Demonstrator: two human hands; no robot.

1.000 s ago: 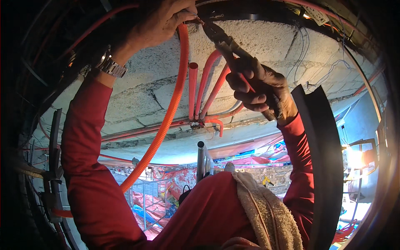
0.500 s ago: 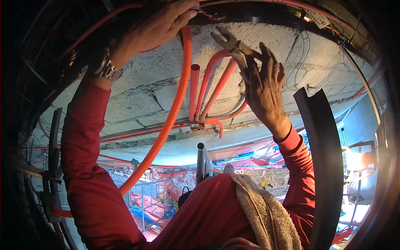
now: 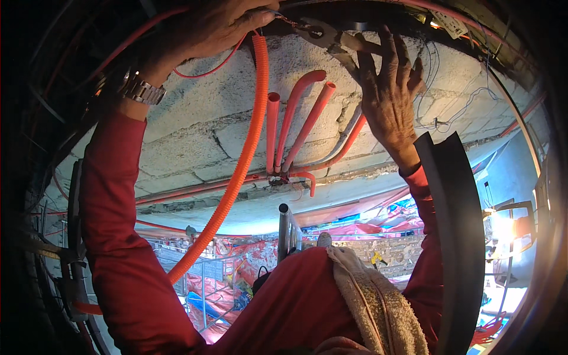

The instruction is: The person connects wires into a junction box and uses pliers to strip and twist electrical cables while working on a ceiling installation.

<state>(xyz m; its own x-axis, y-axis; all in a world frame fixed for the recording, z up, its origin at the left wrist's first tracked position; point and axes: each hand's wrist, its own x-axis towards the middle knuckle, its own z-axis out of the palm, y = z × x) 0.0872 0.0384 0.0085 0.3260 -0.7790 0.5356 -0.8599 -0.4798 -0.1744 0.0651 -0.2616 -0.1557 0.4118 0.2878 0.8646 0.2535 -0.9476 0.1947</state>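
Note:
My left hand (image 3: 222, 32), wearing a metal watch, pinches thin wires (image 3: 287, 21) at the top, beside the orange corrugated conduit (image 3: 236, 165); a loose red wire (image 3: 207, 76) loops beneath it. Pliers (image 3: 325, 40) have their jaws at the twisted wire ends. My right hand (image 3: 387, 100) holds the pliers' handles, its fingers extended along them; some fingertips are shadowed. Just below, several rigid red pipes (image 3: 303, 127) rise in a fan against the pale block surface (image 3: 189, 142).
A dark metal channel (image 3: 458, 236) is close beside my right forearm. A metal rail (image 3: 283, 228) rises above my red-clad leg, which has a tan towel (image 3: 370, 296) over it. A bright lamp (image 3: 509, 225) glows at right. Metal framing, cables and pink sheeting (image 3: 210, 296) appear further off.
My right hand has moved up and right, its fingers loosening from a tight fist, and the pliers' jaws have returned to the wire ends. More red wire now droops below my left hand.

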